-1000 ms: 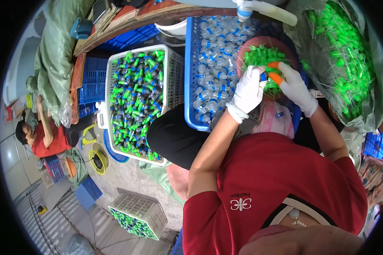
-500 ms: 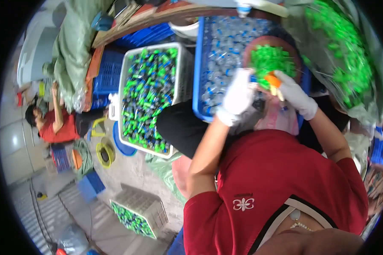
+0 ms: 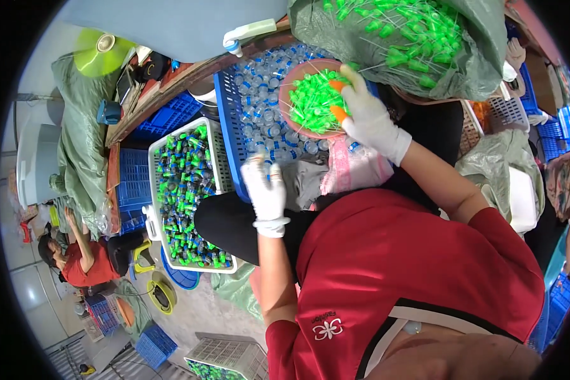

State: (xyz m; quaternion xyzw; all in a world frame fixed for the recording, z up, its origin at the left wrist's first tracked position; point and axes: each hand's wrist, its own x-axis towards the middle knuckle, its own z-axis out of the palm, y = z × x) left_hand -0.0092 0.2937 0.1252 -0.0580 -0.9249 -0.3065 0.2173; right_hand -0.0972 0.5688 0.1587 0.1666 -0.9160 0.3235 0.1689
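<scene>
My right hand (image 3: 375, 120), in a white glove with orange finger covers, reaches over the rim of a pink bowl (image 3: 286, 85). Its fingers are apart beside a heap of green caps with thin tubes (image 3: 315, 101). No cap shows in its grip. My left hand (image 3: 266, 193), also gloved in white, is raised near the front left corner of a blue crate (image 3: 227, 120). Its fingertips are slightly blurred but look spread, with nothing visible in them. Small clear bottles with blue bands (image 3: 259, 101) fill the crate, and the bowl rests on them.
Left of my knee stands a white crate (image 3: 225, 158) full of green-capped bottles (image 3: 187, 190). A green sack (image 3: 468, 69) with more tubed caps lies at the far right. A person in red (image 3: 88, 256) sits at the left, near a yellow stool (image 3: 142, 256).
My hands were together over the bowl, the left with a blue-banded bottle. They have parted, the left moving back toward me and showing no bottle. The whole view has shifted.
</scene>
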